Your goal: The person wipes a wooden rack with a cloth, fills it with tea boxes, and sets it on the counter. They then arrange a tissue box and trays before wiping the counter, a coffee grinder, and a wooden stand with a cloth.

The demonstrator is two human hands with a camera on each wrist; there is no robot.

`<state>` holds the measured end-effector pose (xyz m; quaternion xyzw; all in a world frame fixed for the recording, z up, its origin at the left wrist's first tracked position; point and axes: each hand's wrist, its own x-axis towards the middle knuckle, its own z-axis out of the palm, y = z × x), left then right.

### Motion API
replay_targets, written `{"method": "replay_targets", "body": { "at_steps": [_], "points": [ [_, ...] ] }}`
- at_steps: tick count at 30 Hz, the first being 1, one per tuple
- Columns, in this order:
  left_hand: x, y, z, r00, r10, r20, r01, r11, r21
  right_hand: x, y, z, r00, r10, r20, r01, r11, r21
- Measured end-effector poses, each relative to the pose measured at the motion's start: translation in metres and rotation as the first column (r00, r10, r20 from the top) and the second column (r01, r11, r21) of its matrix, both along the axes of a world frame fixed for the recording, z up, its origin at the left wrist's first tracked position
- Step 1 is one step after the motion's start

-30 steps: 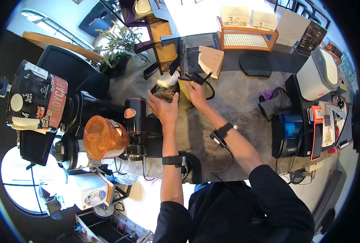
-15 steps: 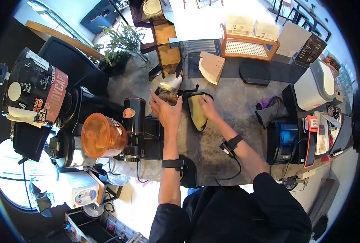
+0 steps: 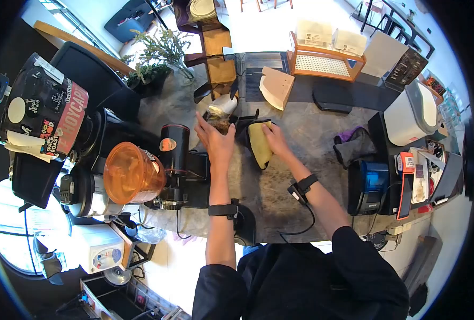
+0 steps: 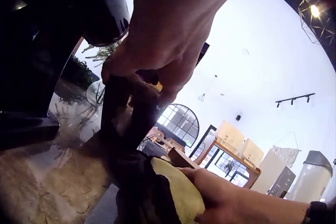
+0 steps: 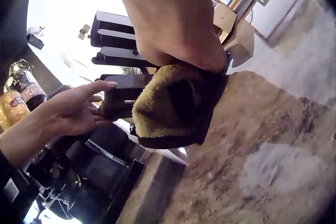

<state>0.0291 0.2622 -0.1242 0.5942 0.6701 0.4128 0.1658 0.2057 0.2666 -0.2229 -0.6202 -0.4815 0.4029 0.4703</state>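
Note:
My left hand (image 3: 218, 145) grips a brownish, dark container (image 3: 219, 124) between thumb and fingers, with a shiny silvery part (image 3: 224, 104) at its far end. The left wrist view shows the fingers curved round its dark side; its exact kind I cannot tell. Just to the right, my right hand (image 3: 278, 141) holds a yellow-green cloth (image 3: 259, 143) with black edging. In the right wrist view the fuzzy cloth (image 5: 157, 103) bunches under that hand, its fingertips hidden. Part of the cloth's black side reaches toward the container.
A black cylindrical machine (image 3: 174, 149) and an orange tub (image 3: 133, 173) stand to the left. Beyond the hands are a plant (image 3: 162, 50), a tan cardboard piece (image 3: 277, 88) and a wooden rack (image 3: 327, 66). A grey-purple cloth (image 3: 354, 145) lies right, near a blue-black device (image 3: 376, 184).
My right hand has drawn the cloth rightward and turned it, so more of the yellow-green side shows. The left hand keeps its grip on the container. The head view has shifted slightly.

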Motion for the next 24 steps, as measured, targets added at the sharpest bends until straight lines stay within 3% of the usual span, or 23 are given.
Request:
{"method": "replay_targets", "body": {
  "at_steps": [5, 9, 15, 17, 18, 19, 20, 21, 23, 24],
  "points": [
    [-0.003, -0.005, -0.003, 1.0, -0.009, 0.025, 0.008, 1.0, 0.025, -0.001, 0.001, -0.027, 0.998, 0.016, -0.059, -0.014, 0.999, 0.049],
    [-0.003, -0.004, -0.006, 1.0, -0.011, 0.025, 0.01, 1.0, 0.029, -0.001, 0.0, -0.029, 1.0, -0.002, 0.0, 0.002, 0.996, 0.094],
    [-0.001, 0.001, -0.001, 1.0, -0.016, 0.022, 0.016, 1.0, -0.012, 0.0, -0.001, 0.001, 0.996, 0.035, -0.083, -0.031, 0.998, 0.048],
    [0.0, 0.001, -0.003, 1.0, 0.006, 0.009, -0.006, 0.999, -0.034, 0.007, -0.014, 0.034, 0.98, 0.115, -0.161, -0.138, 0.98, -0.14],
    [0.003, -0.001, -0.001, 1.0, 0.008, 0.013, -0.008, 0.999, -0.034, 0.016, -0.018, 0.045, 0.981, 0.117, -0.156, -0.139, 0.98, -0.141],
    [0.007, -0.005, 0.004, 0.993, 0.021, -0.117, -0.019, 1.0, 0.017, 0.028, -0.021, 0.054, 0.942, 0.333, 0.047, -0.311, 0.916, -0.255],
    [0.009, -0.007, 0.004, 0.969, 0.038, -0.245, -0.022, 0.998, 0.066, 0.038, -0.025, 0.061, 0.813, 0.541, 0.215, -0.433, 0.808, -0.4],
    [0.01, -0.007, 0.003, 0.97, 0.038, -0.242, -0.023, 0.998, 0.062, 0.046, -0.028, 0.066, 0.812, 0.543, 0.216, -0.432, 0.806, -0.405],
    [0.012, -0.003, -0.001, 0.973, 0.03, -0.23, -0.026, 0.999, 0.022, 0.059, -0.029, 0.072, 0.717, 0.551, 0.427, -0.365, 0.819, -0.444],
    [0.012, -0.002, -0.003, 0.973, 0.025, -0.228, -0.021, 1.0, 0.02, 0.06, -0.024, 0.066, 0.718, 0.549, 0.428, -0.361, 0.819, -0.446]
  ]
}}
